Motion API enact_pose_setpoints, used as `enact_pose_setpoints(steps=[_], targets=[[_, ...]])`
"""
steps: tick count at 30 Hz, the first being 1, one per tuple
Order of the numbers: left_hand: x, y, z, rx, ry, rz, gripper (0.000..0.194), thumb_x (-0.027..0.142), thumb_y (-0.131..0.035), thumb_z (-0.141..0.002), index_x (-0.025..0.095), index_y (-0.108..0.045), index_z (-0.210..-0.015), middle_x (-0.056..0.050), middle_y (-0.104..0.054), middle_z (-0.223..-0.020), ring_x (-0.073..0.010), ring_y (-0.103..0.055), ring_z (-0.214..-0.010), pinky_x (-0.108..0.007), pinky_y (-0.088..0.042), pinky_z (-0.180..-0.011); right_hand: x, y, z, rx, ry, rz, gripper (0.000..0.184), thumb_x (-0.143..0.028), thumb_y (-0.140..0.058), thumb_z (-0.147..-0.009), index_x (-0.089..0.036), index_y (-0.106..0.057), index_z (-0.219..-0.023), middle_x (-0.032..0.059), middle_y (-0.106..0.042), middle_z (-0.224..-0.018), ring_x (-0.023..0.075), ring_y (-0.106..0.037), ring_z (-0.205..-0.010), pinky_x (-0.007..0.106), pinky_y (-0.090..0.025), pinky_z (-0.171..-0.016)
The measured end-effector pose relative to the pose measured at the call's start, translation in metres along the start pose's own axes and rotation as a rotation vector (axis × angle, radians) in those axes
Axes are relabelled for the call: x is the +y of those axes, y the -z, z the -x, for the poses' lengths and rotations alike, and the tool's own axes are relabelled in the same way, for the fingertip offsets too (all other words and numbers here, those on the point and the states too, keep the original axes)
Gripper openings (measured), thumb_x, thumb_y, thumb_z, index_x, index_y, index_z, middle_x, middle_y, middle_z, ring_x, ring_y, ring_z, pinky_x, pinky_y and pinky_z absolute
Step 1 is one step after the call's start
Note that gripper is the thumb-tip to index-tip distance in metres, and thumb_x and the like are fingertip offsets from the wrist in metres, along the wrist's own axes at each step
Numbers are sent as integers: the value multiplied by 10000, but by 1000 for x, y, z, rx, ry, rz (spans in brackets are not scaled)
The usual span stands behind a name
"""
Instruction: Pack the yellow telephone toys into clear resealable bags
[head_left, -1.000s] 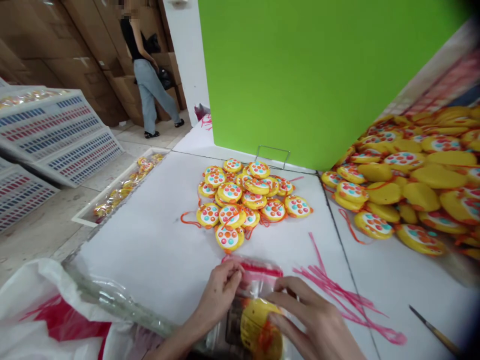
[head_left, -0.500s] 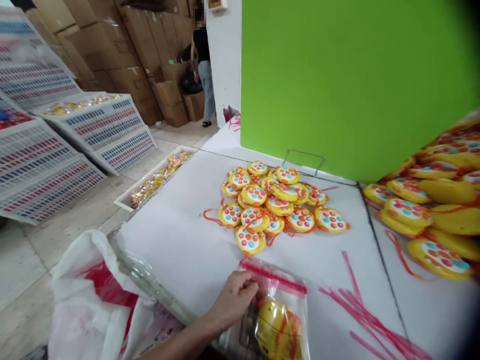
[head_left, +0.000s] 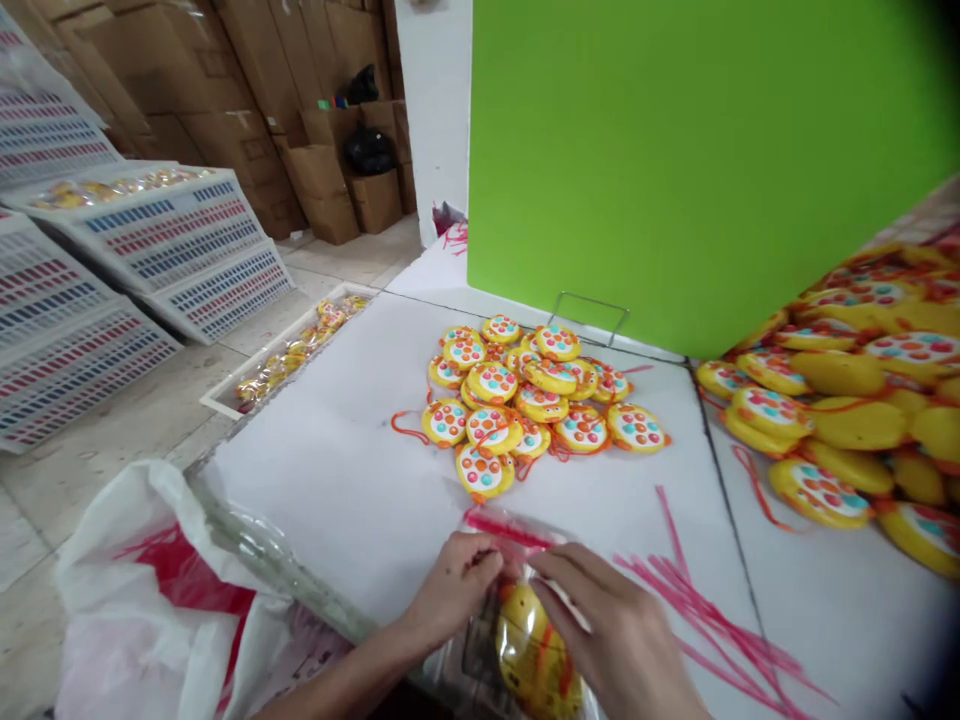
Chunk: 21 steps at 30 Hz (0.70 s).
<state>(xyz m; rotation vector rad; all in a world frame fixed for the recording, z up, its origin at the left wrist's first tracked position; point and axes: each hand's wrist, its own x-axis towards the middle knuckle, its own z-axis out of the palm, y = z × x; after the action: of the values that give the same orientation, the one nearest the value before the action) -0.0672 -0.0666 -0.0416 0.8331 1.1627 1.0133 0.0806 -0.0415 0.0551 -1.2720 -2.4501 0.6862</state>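
Right fingers [head_left: 568,573] have returned, partly covering the bagged yellow toy [head_left: 525,640].

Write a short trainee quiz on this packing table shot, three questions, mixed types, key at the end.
1. True or false: the clear bag, pinched by the left grip, has a yellow toy inside.

2. What lies on the table to the right of the bag in the picture?
A) white crates
B) pink strips
C) cardboard boxes

3. Fill in the colour: behind the central toy pile stands a large ____ panel.

Key: 1. True. 2. B. 3. Green.
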Motion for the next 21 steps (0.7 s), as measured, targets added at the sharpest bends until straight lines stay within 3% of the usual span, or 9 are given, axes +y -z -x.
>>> enact_pose_setpoints(steps=[3, 7, 11, 14, 18, 21], targets=[[6, 0, 0, -19, -54, -30, 228, 198, -423, -772, 145, -625, -682, 9, -576, -651, -139, -488, -657, -235, -374, -620, 9, -29, -13, -104, -5, 183, 193, -119, -471, -847, -193, -624, -935, 57, -667, -882, 183, -648, -744, 295, -529, -664], [11, -2, -2, -67, -122, -51, 209, 163, -412, -771, 137, -549, -615, 31, -448, -572, -113, -390, -581, -216, -295, -544, 12, -46, -18, -99, 15, 396, 204, -46, -465, -804, -174, -619, -840, 75, -671, -867, 213, -651, -735, 306, -510, -625], [14, -6, -2, -45, -169, -169, 221, 175, -400, -786, 137, -519, -604, 25, -456, -565, -110, -366, -557, -226, -266, -521, 12, -46, -18, -85, 73, 494, 221, -5, -481, -746, -167, -611, -819, 57, -648, -779, 212, -632, -666, 290, -461, -550], [15, -6, 0, -40, -184, -240, 247, 169, -392, -790, 139, -537, -592, 16, -492, -554, -121, -402, -564, -230, -287, -534, 11, -48, -19, -47, 63, 469, 199, -49, -455, -789, -176, -608, -780, 36, -626, -713, 184, -614, -617, 267, -422, -527], [15, -2, 4, -84, -196, -217, 267, 218, -394, -825, 144, -609, -685, -12, -589, -642, -150, -497, -633, -238, -362, -591, 16, -44, -18, 32, -14, 291, 192, -131, -437, -826, -190, -602, -748, 12, -629, -697, 144, -599, -601, 234, -422, -553], [10, 2, 4, -108, -142, -160, 264, 293, -408, -842, 148, -625, -800, -46, -646, -747, -179, -570, -717, -254, -423, -645, 42, -21, -5, 146, -174, 177, 184, -250, -443, -828, -194, -613, -785, 13, -650, -686, 133, -596, -569, 221, -443, -544]])
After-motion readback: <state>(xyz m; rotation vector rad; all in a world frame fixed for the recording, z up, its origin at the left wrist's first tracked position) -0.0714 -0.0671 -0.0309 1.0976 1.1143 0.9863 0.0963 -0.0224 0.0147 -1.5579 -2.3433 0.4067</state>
